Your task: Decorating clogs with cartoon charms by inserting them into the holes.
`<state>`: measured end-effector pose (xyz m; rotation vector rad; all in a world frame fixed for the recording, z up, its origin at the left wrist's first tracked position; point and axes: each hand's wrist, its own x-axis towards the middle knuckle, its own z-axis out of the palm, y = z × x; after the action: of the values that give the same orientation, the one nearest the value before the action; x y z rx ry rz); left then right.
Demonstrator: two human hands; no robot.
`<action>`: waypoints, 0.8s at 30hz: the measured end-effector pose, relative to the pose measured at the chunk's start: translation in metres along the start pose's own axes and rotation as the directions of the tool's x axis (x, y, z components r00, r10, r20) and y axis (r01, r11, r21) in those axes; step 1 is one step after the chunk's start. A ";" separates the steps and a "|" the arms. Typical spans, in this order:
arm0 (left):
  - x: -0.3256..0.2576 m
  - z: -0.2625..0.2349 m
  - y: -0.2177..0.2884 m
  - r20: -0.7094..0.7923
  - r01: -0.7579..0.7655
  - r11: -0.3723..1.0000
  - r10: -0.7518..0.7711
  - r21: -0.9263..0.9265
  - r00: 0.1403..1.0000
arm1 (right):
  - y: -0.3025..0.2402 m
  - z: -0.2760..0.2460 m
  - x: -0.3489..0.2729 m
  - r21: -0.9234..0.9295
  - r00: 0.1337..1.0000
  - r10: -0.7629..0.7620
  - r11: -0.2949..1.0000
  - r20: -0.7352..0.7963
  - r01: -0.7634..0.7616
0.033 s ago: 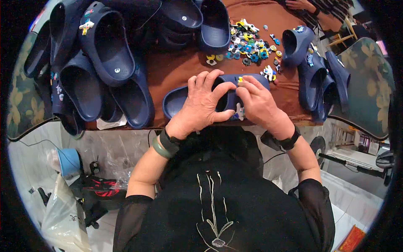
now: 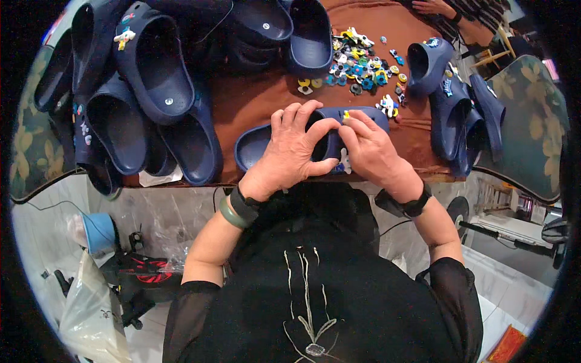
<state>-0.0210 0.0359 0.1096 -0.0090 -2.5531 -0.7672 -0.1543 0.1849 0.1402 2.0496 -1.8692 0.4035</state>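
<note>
A navy blue clog (image 2: 254, 145) lies sideways near the front edge of the brown table (image 2: 254, 97). My left hand (image 2: 290, 148) is wrapped over its middle and grips it. My right hand (image 2: 369, 151) holds the clog's toe end, its fingertips pinching a small yellow charm (image 2: 346, 114) against the upper. A white charm (image 2: 345, 162) shows on the clog's side, below my right thumb. Most of the clog's upper is hidden under my hands.
Several navy clogs (image 2: 151, 78) are heaped at the left and back. More clogs (image 2: 454, 103) stand at the right. A pile of colourful charms (image 2: 360, 60) lies behind my hands. Another person's hand (image 2: 433, 7) rests at the far edge. A floral chair (image 2: 526, 121) stands to the right.
</note>
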 end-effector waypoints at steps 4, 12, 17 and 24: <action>0.000 0.000 0.001 -0.018 0.029 0.999 -0.029 0.016 0.999 | -0.003 0.012 0.001 -0.001 0.999 0.040 0.999 -0.006 -0.040; -0.001 -0.004 0.000 0.027 0.056 0.998 -0.056 -0.014 0.998 | 0.025 0.003 -0.015 0.323 0.919 0.379 0.888 -0.110 -0.328; -0.002 -0.002 -0.002 0.011 0.064 0.997 -0.063 -0.041 0.998 | 0.029 0.005 -0.014 0.291 0.875 0.485 0.836 0.007 -0.465; -0.002 -0.002 -0.001 0.005 0.075 0.996 -0.075 -0.041 0.997 | 0.028 0.001 -0.019 0.255 0.887 0.457 0.867 -0.062 -0.429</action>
<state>-0.0188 0.0340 0.1095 0.0727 -2.5527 -0.8489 -0.1840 0.1996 0.1329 1.6565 -2.3043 0.8838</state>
